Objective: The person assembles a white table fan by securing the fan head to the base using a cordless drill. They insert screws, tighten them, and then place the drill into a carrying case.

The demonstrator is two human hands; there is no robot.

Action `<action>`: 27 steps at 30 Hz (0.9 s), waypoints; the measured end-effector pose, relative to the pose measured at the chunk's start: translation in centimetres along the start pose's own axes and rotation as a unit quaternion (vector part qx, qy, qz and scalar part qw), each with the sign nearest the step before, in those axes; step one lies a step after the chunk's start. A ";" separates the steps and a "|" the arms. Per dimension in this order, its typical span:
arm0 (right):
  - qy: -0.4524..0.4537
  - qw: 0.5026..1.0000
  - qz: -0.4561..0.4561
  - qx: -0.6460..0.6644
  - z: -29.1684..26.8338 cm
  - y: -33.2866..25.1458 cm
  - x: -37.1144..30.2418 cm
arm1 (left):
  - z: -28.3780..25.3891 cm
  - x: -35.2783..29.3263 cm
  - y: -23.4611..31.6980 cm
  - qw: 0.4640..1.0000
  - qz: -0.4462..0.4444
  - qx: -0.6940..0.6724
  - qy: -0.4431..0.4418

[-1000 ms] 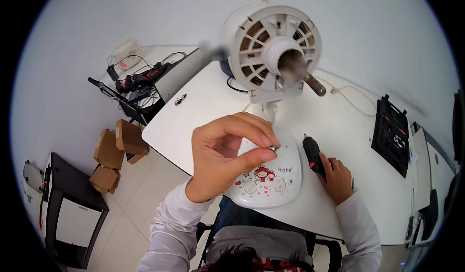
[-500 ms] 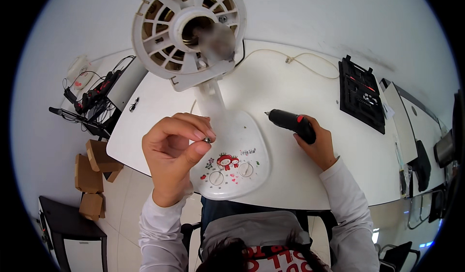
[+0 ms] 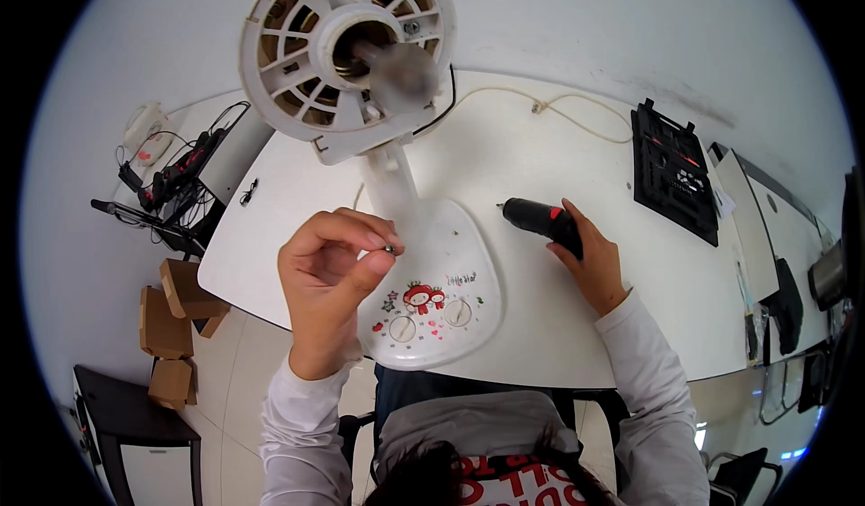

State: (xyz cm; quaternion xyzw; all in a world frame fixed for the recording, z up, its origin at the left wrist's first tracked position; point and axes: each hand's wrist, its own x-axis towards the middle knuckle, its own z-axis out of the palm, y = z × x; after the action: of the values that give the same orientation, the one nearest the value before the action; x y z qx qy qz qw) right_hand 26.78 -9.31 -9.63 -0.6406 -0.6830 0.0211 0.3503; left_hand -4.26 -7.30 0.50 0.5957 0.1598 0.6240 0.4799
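Note:
Between thumb and fingertips, my left hand pinches a small metal screw, mostly hidden by the fingers. It is held over the left side of a white fan base with two round knobs and red cartoon prints. My right hand is wrapped round the grip of a black electric screwdriver with a red button, its bit pointing left over the table. Above the base rises the fan's white post, carrying the round slotted motor housing. A shaft with a blurred round end sticks out of the housing.
A black tool case lies open at the table's right. A pale cord loops along the back of the white table. At left are a small black item, cables and cardboard boxes on the floor.
My left hand has risen slightly and shifted right with the screw. The screwdriver in my right hand has moved a little right and its grip has tilted. The fan head appears slightly higher.

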 end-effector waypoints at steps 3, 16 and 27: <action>-0.014 0.995 -0.052 -0.089 -0.1 -0.8 -0.7 | 0.1 -0.1 -0.2 0.999 -0.018 -0.025 -0.010; 0.013 0.986 -0.151 0.066 -4.5 -9.8 -0.2 | 3.6 0.6 -0.6 0.978 -0.152 -0.118 -0.074; 0.045 0.930 -0.243 0.271 -8.7 -16.9 3.4 | 4.4 1.0 0.1 0.971 -0.127 -0.173 -0.105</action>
State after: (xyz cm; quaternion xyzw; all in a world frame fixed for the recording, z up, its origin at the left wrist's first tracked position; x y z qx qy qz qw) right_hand 16.84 -12.98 6.51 -0.3358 -0.7695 0.0908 0.5357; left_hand -0.21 -8.17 2.23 0.5402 0.0724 0.5103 0.6652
